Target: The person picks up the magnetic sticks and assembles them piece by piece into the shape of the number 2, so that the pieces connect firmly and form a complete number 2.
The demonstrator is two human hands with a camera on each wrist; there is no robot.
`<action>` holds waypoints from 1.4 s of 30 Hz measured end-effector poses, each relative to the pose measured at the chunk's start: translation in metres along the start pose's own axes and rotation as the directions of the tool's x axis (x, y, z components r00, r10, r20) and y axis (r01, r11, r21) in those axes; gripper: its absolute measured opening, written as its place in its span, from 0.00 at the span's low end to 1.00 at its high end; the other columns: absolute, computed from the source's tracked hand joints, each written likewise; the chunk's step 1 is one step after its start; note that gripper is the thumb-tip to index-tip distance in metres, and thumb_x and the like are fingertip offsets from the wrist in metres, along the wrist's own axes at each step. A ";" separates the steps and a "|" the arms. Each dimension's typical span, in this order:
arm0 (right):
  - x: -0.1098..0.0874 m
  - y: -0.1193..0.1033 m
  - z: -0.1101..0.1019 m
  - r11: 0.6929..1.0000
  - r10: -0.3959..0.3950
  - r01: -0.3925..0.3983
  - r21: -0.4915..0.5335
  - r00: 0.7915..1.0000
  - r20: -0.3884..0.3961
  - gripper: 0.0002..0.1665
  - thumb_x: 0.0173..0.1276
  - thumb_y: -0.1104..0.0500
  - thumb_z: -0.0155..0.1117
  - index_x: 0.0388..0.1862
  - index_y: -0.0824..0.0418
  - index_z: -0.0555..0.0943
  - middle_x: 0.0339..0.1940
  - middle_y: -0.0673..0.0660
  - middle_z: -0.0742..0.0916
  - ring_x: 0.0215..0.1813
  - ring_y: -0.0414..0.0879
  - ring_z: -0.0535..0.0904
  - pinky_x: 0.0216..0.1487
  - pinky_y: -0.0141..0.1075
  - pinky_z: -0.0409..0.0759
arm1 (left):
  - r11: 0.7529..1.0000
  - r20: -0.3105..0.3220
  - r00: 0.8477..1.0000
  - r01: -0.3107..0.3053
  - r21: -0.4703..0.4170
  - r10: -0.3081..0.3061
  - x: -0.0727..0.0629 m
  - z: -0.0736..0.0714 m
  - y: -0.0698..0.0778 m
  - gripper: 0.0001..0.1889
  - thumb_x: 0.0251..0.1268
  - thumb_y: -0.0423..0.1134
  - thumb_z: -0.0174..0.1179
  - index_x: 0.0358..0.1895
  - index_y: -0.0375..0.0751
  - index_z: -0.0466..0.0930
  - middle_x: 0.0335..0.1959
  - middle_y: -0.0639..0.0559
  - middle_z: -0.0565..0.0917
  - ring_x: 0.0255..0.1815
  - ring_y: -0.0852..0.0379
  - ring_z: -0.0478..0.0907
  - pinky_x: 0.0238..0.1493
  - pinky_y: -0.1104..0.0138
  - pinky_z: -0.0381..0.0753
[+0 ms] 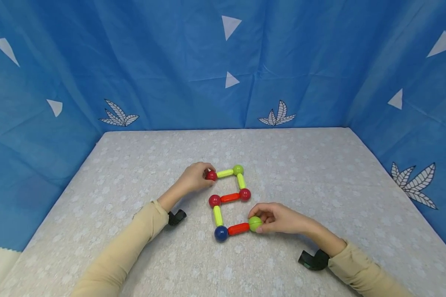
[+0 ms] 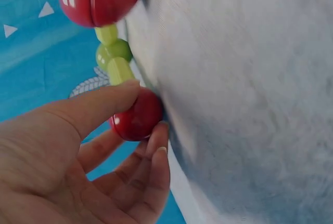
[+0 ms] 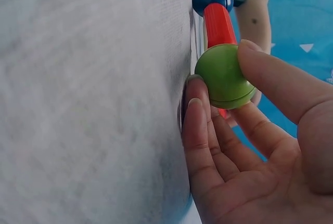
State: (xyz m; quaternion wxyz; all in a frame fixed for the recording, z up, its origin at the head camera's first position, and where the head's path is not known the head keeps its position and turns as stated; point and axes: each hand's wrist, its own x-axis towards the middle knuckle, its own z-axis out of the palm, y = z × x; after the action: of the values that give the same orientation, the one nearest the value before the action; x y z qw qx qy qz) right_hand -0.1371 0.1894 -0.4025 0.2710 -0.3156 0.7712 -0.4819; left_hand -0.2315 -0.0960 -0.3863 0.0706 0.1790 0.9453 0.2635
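A chain of balls and rods lies on the table in an S-like outline. At its far left end my left hand [image 1: 198,176] holds a red ball [image 2: 139,116] between thumb and fingers. A yellow-green rod [image 1: 225,173] runs from it to a green ball [image 1: 238,169], and another rod [image 1: 241,181] leads to a second red ball [image 1: 245,194]. Further along come a red rod [image 1: 230,198], a third red ball [image 1: 214,201], a yellow-green rod [image 1: 217,216], a blue ball [image 1: 221,234] and a red rod [image 1: 238,229]. My right hand [image 1: 280,218] pinches the green end ball [image 3: 222,73].
A pale patterned cloth covers the table [image 1: 301,165]. Blue curtains [image 1: 193,62] with white triangles and leaf prints stand behind it and at both sides. Dark straps, one at the left wrist [image 1: 176,217] and one at the right [image 1: 314,260], sit beside the sleeves.
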 end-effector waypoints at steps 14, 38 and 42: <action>0.003 -0.004 0.013 0.987 -0.023 0.005 -0.161 0.994 -0.104 0.19 0.57 0.59 0.71 0.48 0.56 0.79 0.36 0.48 0.79 0.32 0.41 0.75 0.32 0.33 0.76 | 0.999 -0.083 0.995 -0.049 0.011 0.050 0.017 0.001 -0.006 0.19 0.53 0.34 0.69 0.51 0.38 0.80 0.40 0.43 0.79 0.39 0.51 0.75 0.41 0.59 0.75; 0.002 -0.010 0.025 0.951 -0.065 0.021 -0.307 0.989 -0.133 0.17 0.58 0.53 0.71 0.45 0.52 0.78 0.31 0.44 0.77 0.30 0.37 0.73 0.31 0.32 0.76 | 0.999 -0.101 0.994 -0.037 -0.031 0.034 0.020 0.005 -0.009 0.20 0.53 0.35 0.69 0.51 0.37 0.80 0.38 0.44 0.79 0.36 0.52 0.74 0.37 0.61 0.75; 0.000 -0.010 0.021 0.953 -0.071 0.036 -0.301 0.992 -0.106 0.19 0.60 0.52 0.69 0.48 0.55 0.79 0.33 0.44 0.78 0.32 0.38 0.73 0.33 0.32 0.76 | 0.998 -0.056 0.997 -0.053 -0.044 0.051 0.017 -0.001 -0.013 0.25 0.57 0.39 0.67 0.59 0.37 0.74 0.45 0.41 0.78 0.41 0.49 0.75 0.42 0.59 0.75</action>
State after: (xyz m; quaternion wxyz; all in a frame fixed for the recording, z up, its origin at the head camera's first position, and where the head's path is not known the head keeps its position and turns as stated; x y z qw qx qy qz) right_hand -0.1198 0.1739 -0.4014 0.1619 -0.3453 0.8407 -0.3844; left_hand -0.2518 -0.1004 -0.3933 0.0418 0.1945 0.9357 0.2915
